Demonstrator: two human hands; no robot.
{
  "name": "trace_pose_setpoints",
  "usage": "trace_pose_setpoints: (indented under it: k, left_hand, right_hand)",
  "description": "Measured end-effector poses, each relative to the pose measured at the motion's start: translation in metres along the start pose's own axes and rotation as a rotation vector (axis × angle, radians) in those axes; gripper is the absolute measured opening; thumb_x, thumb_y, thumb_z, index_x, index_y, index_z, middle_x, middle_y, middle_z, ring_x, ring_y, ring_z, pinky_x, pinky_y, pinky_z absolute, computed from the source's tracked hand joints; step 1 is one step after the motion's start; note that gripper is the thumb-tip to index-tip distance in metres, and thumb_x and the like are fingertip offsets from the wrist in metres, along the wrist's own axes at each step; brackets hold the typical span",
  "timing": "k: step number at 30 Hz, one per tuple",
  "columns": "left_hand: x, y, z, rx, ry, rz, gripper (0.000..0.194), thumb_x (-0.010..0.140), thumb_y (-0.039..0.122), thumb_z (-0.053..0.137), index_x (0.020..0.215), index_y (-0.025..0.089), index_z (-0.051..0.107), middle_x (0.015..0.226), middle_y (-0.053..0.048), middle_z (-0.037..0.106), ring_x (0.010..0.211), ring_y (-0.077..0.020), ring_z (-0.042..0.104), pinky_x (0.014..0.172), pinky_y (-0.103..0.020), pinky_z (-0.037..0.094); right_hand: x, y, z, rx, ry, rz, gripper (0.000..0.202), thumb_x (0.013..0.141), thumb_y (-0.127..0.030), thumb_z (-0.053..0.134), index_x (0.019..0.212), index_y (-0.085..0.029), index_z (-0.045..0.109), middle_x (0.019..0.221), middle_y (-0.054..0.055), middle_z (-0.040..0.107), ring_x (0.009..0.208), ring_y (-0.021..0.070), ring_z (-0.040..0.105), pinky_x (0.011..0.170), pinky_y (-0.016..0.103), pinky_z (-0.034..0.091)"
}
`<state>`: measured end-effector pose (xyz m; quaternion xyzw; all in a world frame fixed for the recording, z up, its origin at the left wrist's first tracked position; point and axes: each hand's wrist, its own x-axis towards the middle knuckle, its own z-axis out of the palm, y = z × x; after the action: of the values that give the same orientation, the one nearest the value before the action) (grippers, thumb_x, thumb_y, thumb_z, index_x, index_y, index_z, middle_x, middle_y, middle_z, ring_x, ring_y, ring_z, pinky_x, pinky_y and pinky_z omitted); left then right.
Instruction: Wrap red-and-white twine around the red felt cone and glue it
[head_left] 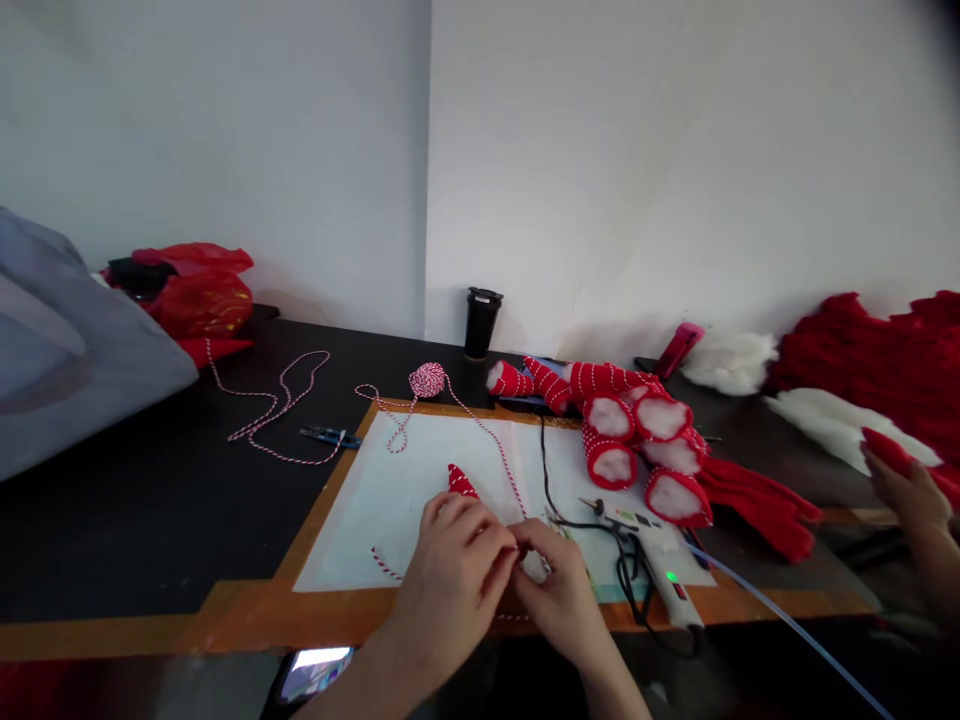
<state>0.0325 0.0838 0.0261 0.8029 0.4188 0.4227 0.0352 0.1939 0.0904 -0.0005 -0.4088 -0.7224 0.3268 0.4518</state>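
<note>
Over the white sheet point(427, 450), my left hand point(457, 570) is closed around a red cone point(461, 481) wound with red-and-white cord; only the cone's tip shows beyond my knuckles. My right hand point(553, 585) touches the left one, its thumb and index finger pinched on the cord, which makes a small loop there. That cord point(495, 440) runs back to a wound ball point(427, 380) at the sheet's rear edge. A short cord end point(384, 565) sticks out left of my left hand. The cone's base is hidden by my fingers.
A glue gun point(656, 560) with a green light lies right of my hands. Behind it are several stuffed red cones point(611, 460). Blue snips point(330, 436) lie left, a black cup point(481, 323) stands behind. Another person's hand point(911, 500) holds red fabric at far right.
</note>
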Motion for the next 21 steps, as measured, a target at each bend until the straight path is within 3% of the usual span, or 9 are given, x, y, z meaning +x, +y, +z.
trace_pose_setpoints:
  k: [4, 8, 14, 21]
  left_hand:
    - [-0.015, 0.014, 0.013, 0.095, 0.171, 0.021, 0.017, 0.091, 0.006, 0.054, 0.086, 0.018, 0.065, 0.091, -0.007, 0.064, 0.094, -0.025, 0.056, 0.092, -0.049, 0.04]
    - [-0.031, 0.014, 0.017, 0.126, 0.304, 0.02, 0.02, 0.088, 0.002, 0.059, 0.094, 0.02, 0.064, 0.102, -0.009, 0.06, 0.103, -0.0267, 0.055, 0.094, -0.052, 0.038]
    - [-0.039, 0.007, 0.017, 0.11, 0.357, -0.033, 0.027, 0.083, -0.001, 0.062, 0.095, 0.024, 0.061, 0.105, -0.007, 0.054, 0.1, -0.0266, 0.052, 0.086, -0.049, 0.044]
    - [-0.038, 0.001, 0.017, 0.144, 0.399, -0.001, 0.025, 0.083, -0.002, 0.064, 0.096, 0.019, 0.065, 0.106, -0.009, 0.054, 0.099, -0.0273, 0.053, 0.085, -0.049, 0.043]
  right_hand:
    - [0.001, -0.002, 0.002, 0.042, 0.029, 0.041, 0.027, 0.073, -0.002, 0.057, 0.086, -0.02, 0.072, 0.08, 0.0, 0.07, 0.076, 0.0161, 0.063, 0.071, 0.025, 0.048]
    - [0.0, 0.0, 0.002, 0.068, 0.05, 0.067, 0.022, 0.075, -0.006, 0.059, 0.086, -0.019, 0.073, 0.078, 0.001, 0.072, 0.071, 0.0156, 0.064, 0.068, 0.025, 0.05]
    - [-0.002, 0.003, 0.003, 0.118, 0.066, 0.115, 0.02, 0.076, -0.009, 0.06, 0.087, -0.019, 0.073, 0.078, 0.001, 0.072, 0.072, 0.0159, 0.064, 0.069, 0.025, 0.05]
    - [-0.002, 0.004, 0.001, 0.217, 0.015, 0.175, 0.011, 0.08, -0.018, 0.067, 0.088, -0.018, 0.074, 0.081, 0.004, 0.073, 0.074, 0.0173, 0.065, 0.071, 0.027, 0.051]
